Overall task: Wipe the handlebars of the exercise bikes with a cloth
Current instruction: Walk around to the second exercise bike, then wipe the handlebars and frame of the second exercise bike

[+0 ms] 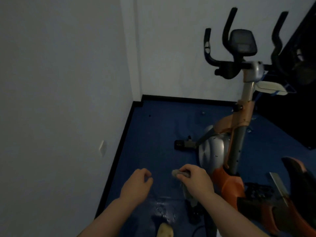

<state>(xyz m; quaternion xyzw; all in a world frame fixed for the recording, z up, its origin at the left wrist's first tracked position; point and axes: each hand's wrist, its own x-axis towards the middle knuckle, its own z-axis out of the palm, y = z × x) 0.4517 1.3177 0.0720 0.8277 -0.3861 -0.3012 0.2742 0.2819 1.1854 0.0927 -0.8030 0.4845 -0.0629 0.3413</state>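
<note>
An exercise bike (237, 127) with an orange and silver frame stands at the right, its black handlebars (227, 33) raised high near the white wall, around a dark console (242, 41). My right hand (196, 180) is low in front of the bike, shut on a small crumpled grey cloth (179, 173) that pokes out to the left of the fingers. My left hand (138, 183) hovers beside it, fingers curled closed with nothing seen in them. Both hands are well below the handlebars and apart from them.
Blue floor (153, 134) with a black skirting runs along the white walls; a wet-looking patch (164, 209) lies below my hands. The bike's front foot (183, 144) juts left. A dark saddle (297, 170) sits at the right edge. Dark equipment fills the far right.
</note>
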